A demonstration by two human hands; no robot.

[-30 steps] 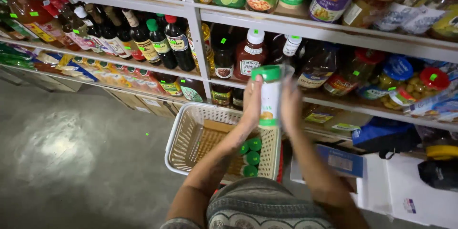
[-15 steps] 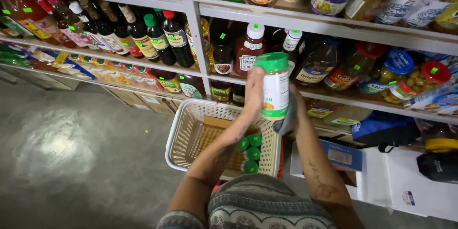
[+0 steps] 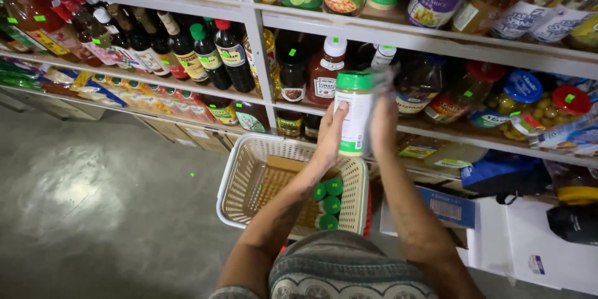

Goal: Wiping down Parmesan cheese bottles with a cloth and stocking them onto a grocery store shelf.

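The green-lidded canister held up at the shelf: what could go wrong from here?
1. The canister is pinched only between the left hand and right hand at its sides, nothing under it; a slip would likely drop it toward the basket or the floor.
2. The ketchup bottle and dark glass bottles stand packed close behind; pushing the canister in could knock one over.

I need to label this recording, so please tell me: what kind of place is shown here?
Most likely a small grocery shop. Long white shelves carry bottled sauces and jars with small green stickers, a beige plastic shopping basket stands below, and both hands hold a green-capped white shaker container.
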